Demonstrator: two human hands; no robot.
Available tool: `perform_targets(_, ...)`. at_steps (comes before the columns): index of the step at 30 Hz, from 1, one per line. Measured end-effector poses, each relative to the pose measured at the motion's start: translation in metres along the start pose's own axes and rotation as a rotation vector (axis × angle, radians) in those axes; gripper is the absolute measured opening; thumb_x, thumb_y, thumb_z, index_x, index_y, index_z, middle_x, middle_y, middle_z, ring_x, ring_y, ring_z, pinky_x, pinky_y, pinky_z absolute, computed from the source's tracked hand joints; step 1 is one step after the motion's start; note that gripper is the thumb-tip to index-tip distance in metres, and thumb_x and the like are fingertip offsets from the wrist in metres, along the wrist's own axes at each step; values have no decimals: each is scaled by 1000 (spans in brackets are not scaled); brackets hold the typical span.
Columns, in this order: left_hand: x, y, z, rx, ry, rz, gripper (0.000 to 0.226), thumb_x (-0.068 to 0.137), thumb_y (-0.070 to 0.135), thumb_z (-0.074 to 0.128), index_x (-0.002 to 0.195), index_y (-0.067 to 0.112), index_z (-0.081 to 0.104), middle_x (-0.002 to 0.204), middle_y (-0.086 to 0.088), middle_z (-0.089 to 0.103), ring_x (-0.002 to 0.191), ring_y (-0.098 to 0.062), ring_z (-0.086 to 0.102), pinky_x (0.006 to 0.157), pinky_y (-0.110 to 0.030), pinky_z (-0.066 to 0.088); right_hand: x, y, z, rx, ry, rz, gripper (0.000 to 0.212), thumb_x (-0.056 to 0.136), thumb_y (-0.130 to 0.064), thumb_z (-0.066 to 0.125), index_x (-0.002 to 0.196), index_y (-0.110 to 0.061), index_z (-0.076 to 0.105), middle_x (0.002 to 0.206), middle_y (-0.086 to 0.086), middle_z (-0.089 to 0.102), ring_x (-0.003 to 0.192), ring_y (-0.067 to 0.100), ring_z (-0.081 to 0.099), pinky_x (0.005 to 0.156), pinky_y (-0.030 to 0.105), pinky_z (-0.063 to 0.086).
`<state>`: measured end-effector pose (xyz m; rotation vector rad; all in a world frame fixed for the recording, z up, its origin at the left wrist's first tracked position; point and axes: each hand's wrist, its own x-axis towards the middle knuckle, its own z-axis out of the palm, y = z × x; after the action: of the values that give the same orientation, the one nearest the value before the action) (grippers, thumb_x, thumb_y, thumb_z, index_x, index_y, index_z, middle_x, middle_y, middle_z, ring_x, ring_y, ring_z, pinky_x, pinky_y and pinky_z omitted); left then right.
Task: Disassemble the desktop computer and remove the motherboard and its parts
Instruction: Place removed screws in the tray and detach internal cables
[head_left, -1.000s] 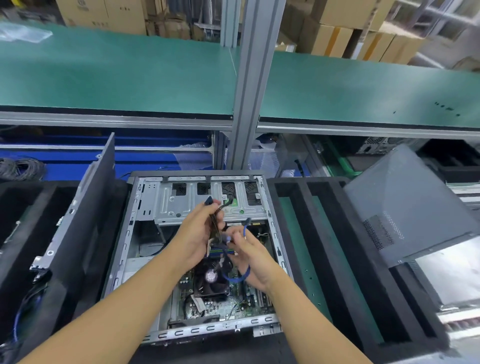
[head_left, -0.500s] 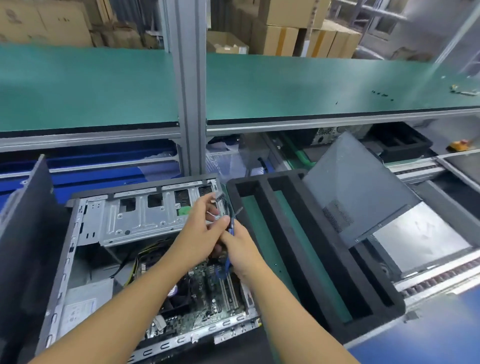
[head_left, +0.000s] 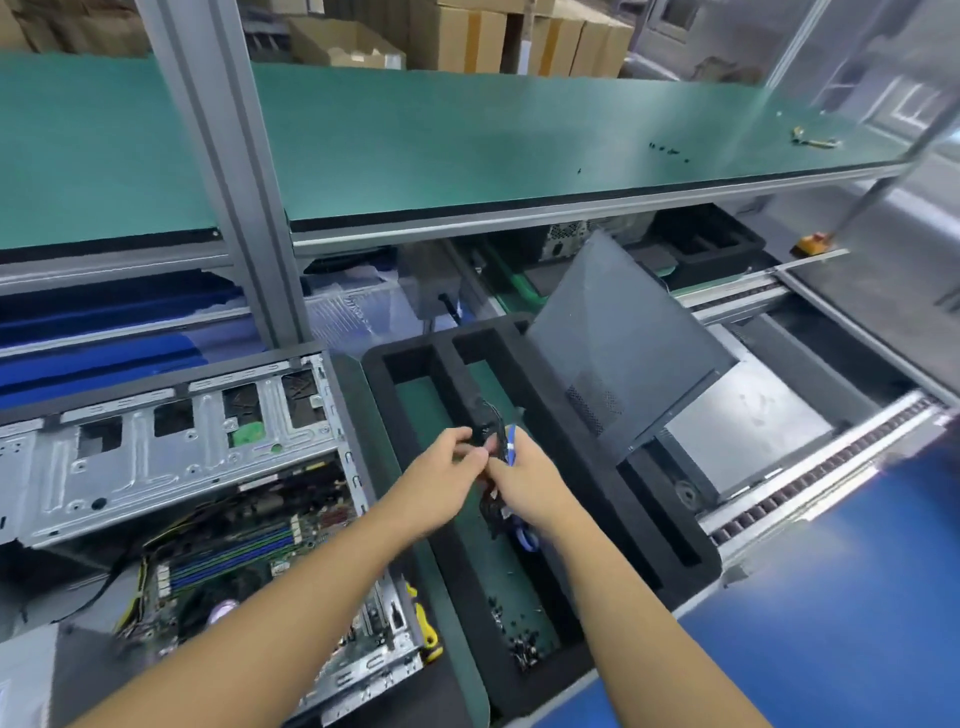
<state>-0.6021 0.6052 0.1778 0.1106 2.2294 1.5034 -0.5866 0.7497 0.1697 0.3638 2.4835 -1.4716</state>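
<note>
**cable bundle (head_left: 493, 441) over the foam tray (head_left: 395, 353)**

Opened PC case (head_left: 171, 447) at left, motherboard (head_left: 234, 561) inside. Just right of it, left hand (head_left: 441, 483) and right hand (head_left: 527, 483) both pinching the black-and-blue cable bundle above the foam tray. Grey side panel (head_left: 623, 343) tilted up, far right.

A blue cable (head_left: 511, 442) and black wires (head_left: 491, 512) stand out over a black foam tray (head_left: 410, 351) with a green floor, centre. At nine o'clock, a silver case (head_left: 156, 467) shows blue memory slots (head_left: 234, 558); a dotted grey panel (head_left: 623, 353) at three; green surface (head_left: 493, 135) at twelve.
</note>
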Motion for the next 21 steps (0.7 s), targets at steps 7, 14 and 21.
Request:
perform_targets(7,59,-8,72,-292,-139,-245,53,96,-1,47,146,17,46,142,6,55,125,-11,54,91,-24,47,35,51,-40,-661,88,158,25,98,-29,52,120,-18,47,118,8,61,103,36,61,81,38,47)
perform_targets(14,96,-15,101,-417,-71,-327,60,93,-4,44,149,17,42,149,5,48,129,-11,50,109,-35,42,87,75,-54,-668,150,159,48,95,-42,61,129,-15,42,127,8,56,109,30,59,90,43,48)
perform_targets(21,101,-40,97,-370,-7,-452,53,88,-6,42,129,23,58,127,4,53,120,-16,49,108,-34,38,90,103,-38,-680,156,195,72,96,-32,55,155,-12,18,157,8,31,142,27,33,119,43,21)
